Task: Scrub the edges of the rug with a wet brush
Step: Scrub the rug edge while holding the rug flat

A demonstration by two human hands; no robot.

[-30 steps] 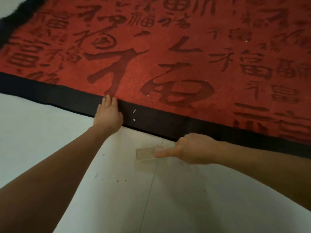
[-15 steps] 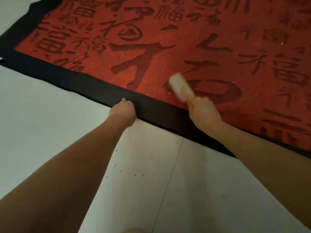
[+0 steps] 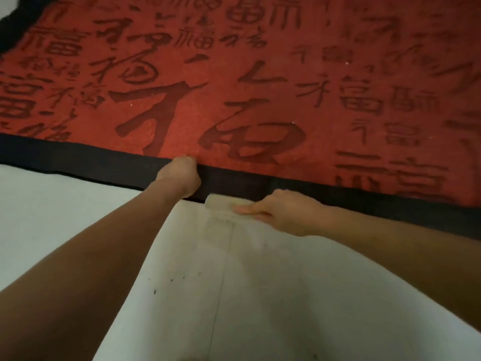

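A red rug (image 3: 260, 74) with dark characters fills the upper part of the view; a black border (image 3: 78, 162) runs along its near edge. My left hand (image 3: 181, 175) lies on that border with its fingers curled and presses the edge down. My right hand (image 3: 283, 212) grips a pale, translucent brush (image 3: 221, 203) that lies along the outer edge of the border, where rug meets floor. The brush's bristles are hidden.
A white tiled floor (image 3: 247, 295) spreads below the rug, with a grout line running toward me and a few small dark specks (image 3: 171, 280). Another dark border (image 3: 13, 29) shows at the rug's far left corner.
My right hand has swung the brush back from the red pile down to the black border's outer edge. My left hand stays on the border, fingers curled since one second ago.
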